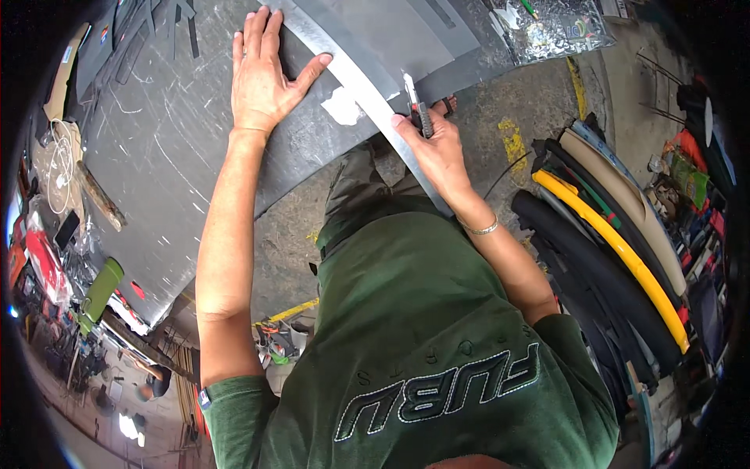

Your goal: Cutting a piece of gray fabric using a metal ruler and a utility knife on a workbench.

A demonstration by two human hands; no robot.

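Note:
A long metal ruler [367,98] runs slantwise from the far edge of the view down toward my waist. Flat beside it, my left hand [266,82] has its fingers stretched out, with the thumb and fingertips at the ruler's edge. My right hand [439,152] grips a utility knife [418,109], its blade pointing away from me. The right thumb lies at the ruler's near part. Grey sheet material [391,43] lies along the ruler's right side. A torn white patch [342,106] shows on the dark worktable [156,180] between my hands.
Dark offcut strips [168,23] lie at the table's far left. A clear plastic packet [558,35] rests at the far right corner. On the floor to my right are rolls of material, including a yellow roll [617,250]. A green roll [101,285] stands beyond the table's left edge.

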